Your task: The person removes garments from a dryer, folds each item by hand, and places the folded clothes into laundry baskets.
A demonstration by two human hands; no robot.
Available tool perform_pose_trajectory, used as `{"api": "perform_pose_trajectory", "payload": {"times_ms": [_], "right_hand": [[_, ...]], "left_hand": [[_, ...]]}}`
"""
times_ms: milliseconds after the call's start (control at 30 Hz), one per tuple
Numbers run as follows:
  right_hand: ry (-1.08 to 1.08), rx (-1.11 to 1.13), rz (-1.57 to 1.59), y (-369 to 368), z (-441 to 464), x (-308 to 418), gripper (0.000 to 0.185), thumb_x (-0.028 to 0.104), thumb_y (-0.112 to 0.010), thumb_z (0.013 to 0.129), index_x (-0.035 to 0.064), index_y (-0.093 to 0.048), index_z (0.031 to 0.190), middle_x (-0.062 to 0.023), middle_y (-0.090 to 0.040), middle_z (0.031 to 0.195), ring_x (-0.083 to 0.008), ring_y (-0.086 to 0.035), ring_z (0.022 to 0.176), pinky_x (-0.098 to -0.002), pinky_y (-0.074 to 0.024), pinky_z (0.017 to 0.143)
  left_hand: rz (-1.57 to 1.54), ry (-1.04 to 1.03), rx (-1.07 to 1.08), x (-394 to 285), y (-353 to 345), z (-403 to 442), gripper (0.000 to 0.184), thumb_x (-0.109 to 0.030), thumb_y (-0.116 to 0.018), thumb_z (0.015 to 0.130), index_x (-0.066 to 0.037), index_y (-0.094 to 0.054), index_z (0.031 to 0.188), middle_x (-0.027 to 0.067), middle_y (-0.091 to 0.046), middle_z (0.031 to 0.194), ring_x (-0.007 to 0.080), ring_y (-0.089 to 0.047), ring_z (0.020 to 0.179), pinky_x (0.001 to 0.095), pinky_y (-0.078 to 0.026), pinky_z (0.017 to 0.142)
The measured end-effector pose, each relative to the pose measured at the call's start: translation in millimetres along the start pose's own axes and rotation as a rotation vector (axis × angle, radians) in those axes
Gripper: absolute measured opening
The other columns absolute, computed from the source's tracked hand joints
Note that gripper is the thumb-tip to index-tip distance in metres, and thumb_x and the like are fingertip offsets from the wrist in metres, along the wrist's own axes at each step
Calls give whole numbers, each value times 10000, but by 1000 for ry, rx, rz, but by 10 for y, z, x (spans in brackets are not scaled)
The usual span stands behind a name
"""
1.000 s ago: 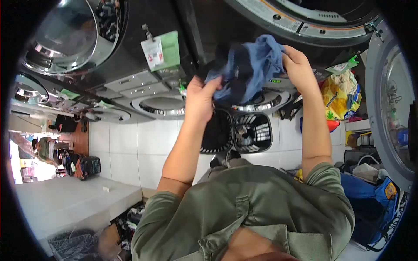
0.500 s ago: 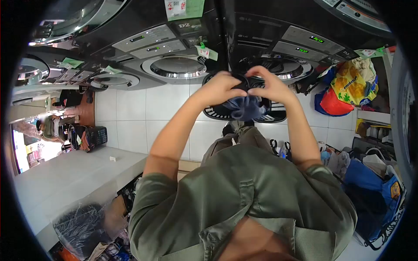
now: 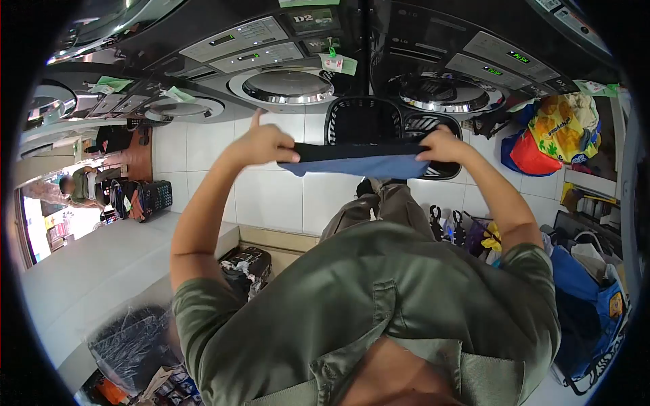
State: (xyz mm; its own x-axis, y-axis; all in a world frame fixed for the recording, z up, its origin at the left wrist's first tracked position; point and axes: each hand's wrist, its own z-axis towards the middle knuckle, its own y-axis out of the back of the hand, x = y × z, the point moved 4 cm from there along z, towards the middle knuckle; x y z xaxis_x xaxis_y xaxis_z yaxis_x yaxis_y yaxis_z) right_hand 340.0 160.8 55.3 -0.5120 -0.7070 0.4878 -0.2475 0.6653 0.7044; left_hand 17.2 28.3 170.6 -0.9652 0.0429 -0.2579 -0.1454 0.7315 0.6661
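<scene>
A blue garment with a wide black band (image 3: 355, 164) is stretched sideways in front of me, its band along the top. My left hand (image 3: 266, 145) pinches the band's left end between thumb and fingers, with the index finger pointing up. At the other end, my right hand (image 3: 441, 145) is closed on the band. Just beyond the garment are two black plastic baskets, a larger basket (image 3: 365, 103) and a smaller slatted basket (image 3: 458, 132) partly behind my right hand. The garment's lower part hangs loose and looks folded.
Front-loading machines line the far side, including a round door (image 3: 288, 86) and another door (image 3: 447, 93). A colourful shopping bag (image 3: 558, 135) stands right. Left are a grey counter (image 3: 135, 247) and a black crate (image 3: 161, 195), with a person (image 3: 84, 186) farther off. Bags (image 3: 575, 271) fill the lower right.
My hands were close together over the baskets, holding the bunched garment. They have moved wide apart and the garment is now drawn out flat between them, leaving the larger basket more visible.
</scene>
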Motion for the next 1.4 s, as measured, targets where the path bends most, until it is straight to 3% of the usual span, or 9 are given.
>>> {"api": "perform_pose_trajectory", "payload": {"times_ms": [267, 433, 567, 667, 867, 1133, 1300, 1367, 1400], "right_hand": [[-98, -329, -408, -461, 434, -369, 289, 223, -574, 753, 103, -587, 1015, -41, -585, 949, -193, -520, 1010, -538, -237, 996], [4, -215, -464, -1377, 864, -800, 373, 125, -402, 830, 100, -503, 1188, -55, -481, 1232, -206, -446, 1131, -557, -162, 1016], [43, -44, -232, -1236, 636, -528, 400, 223, -565, 772, 147, -527, 1163, -72, -434, 1295, -256, -325, 1257, -576, -162, 1011], [66, -503, 35, 11, 98, -406, 365, 237, -623, 745, 123, -574, 1089, -103, -458, 1260, -281, -374, 1217, -598, -218, 973], [187, -1642, 272, 3489, -2004, -411, 239, 86, -541, 783, 49, -604, 1010, -102, -597, 1033, -210, -565, 946, -268, -449, 794], [-658, -171, -85, 4985, -648, -1891, 480, 440, -434, 854, 89, -549, 1161, -68, -525, 1220, -196, -527, 1039, -368, -383, 880], [-529, -198, 40, 4850, -683, -1647, 436, 350, -513, 829, 67, -542, 1159, -65, -533, 1209, -186, -504, 1066, -352, -375, 892], [88, -374, -606, 5090, -675, -1531, 354, 237, -553, 784, 21, -576, 1063, -45, -596, 1073, -207, -542, 987, -320, -417, 831], [256, -801, -153, 5213, -1038, -1449, 194, 152, -564, 755, 63, -626, 916, -44, -600, 981, -180, -556, 893, -298, -449, 760]], "left_hand": [[309, 194, -82, 206, -1209, 1084, 446, -377, -632, 729, -196, -547, 1127, 5, -604, 1043, 230, -520, 1008, 600, -86, 1017], [335, 110, 47, 371, -2236, 1743, 700, -301, -634, 745, -198, -286, 1344, 16, -275, 1395, 278, -336, 1229, 596, -165, 1005], [43, 97, 43, -119, -2098, 1827, 695, -262, -642, 744, -192, -291, 1339, 51, -136, 1443, 306, -233, 1292, 540, -255, 999], [-67, -60, -428, -686, -1004, 1833, 629, -240, -646, 734, -144, -360, 1285, 101, -197, 1420, 334, -242, 1281, 531, -286, 972], [198, -403, -1626, -2041, 2165, 1250, 582, -366, -639, 736, -118, -451, 1228, 148, -293, 1388, 377, -167, 1307, 527, -72, 1023], [631, -65, -1937, -2425, 3265, 1404, 474, -522, -428, 817, -224, -552, 1164, 72, -401, 1340, 355, -233, 1289, 502, 45, 1037], [605, -68, -1963, -2380, 3245, 1441, 423, -473, -442, 809, -212, -592, 1106, 44, -461, 1288, 309, -336, 1238, 463, 25, 1051], [588, -78, -1962, -2384, 3245, 1421, 411, -466, -441, 810, -210, -601, 1088, 39, -470, 1279, 299, -353, 1225, 456, 22, 1053], [570, -89, -1964, -2392, 3246, 1417, 399, -458, -439, 811, -207, -610, 1070, 35, -480, 1269, 288, -370, 1213, 450, 18, 1054]]}}
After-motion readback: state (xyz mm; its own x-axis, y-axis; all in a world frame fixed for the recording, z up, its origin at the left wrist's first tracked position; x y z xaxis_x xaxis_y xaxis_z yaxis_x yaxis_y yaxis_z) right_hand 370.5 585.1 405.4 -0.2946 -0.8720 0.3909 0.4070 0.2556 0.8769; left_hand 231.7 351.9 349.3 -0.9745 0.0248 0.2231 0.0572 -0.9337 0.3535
